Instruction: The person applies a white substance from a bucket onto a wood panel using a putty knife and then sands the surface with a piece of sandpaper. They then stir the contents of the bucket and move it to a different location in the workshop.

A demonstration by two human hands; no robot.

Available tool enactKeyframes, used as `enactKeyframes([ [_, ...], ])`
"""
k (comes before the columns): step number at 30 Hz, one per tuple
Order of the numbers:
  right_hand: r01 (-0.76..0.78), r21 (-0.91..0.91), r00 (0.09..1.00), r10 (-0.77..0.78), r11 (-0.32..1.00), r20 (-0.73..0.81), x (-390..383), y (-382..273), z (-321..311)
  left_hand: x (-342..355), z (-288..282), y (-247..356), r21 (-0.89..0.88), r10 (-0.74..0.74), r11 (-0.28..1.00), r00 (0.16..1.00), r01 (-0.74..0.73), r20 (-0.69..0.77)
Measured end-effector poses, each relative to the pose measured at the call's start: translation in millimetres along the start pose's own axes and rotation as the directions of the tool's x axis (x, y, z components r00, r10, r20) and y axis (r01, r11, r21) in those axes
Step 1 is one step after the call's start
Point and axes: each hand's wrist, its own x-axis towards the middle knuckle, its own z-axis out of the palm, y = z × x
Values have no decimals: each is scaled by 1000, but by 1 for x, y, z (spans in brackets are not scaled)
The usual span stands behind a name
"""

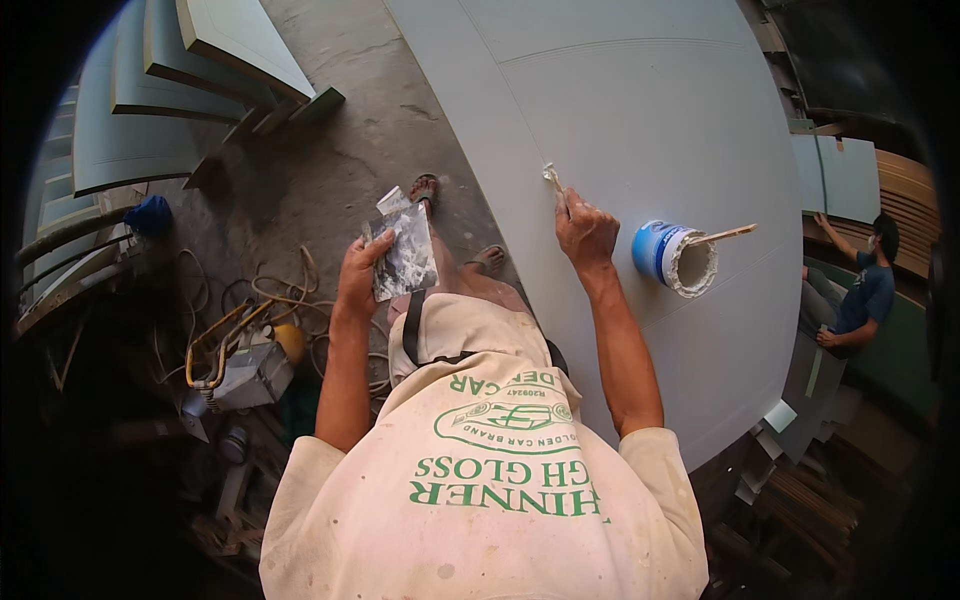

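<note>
Meanwhile, the left hand (362, 268) gripped a white-smeared plate (408, 258) beyond the grey panel's (640, 120) left edge; the right hand (588, 230) pinched a slim tool (558, 184), its pasty tip on the panel near that edge. A blue-and-white can (654, 250) stood farther in.

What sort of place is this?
Probably a workshop for finishing panels: a large pale grey panel lies under the right hand, a blue-and-white tub with a paste-caked rim sits on it, and more pale boards stand at upper left.
</note>
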Motion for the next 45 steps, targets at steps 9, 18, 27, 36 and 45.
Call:
enactKeyframes([
  [9, -14, 21, 1000, 14, 1000, -18, -103, 27, -27, 1, 29, -15, 82, -43, 996, 995, 36, 89],
  [18, -78, 37, 997, 78, 996, 11, -216, 54, -50, 6, 40, -28, 146, -94, 987, 985, 72, 145],
  [27, -143, 102, 990, 144, 984, -3, -233, 42, -96, 7, 39, -24, 161, -109, 983, 985, 87, 136],
  [36, 46, 180, 968, 1, 983, -252, -16, -8, -16, 0, 16, 2, 115, -66, 992, 995, 57, 71],
  [45, 108, 164, 962, -61, 981, -267, 120, -29, 42, -20, -41, 13, -49, 50, 997, 994, -55, -98],
])
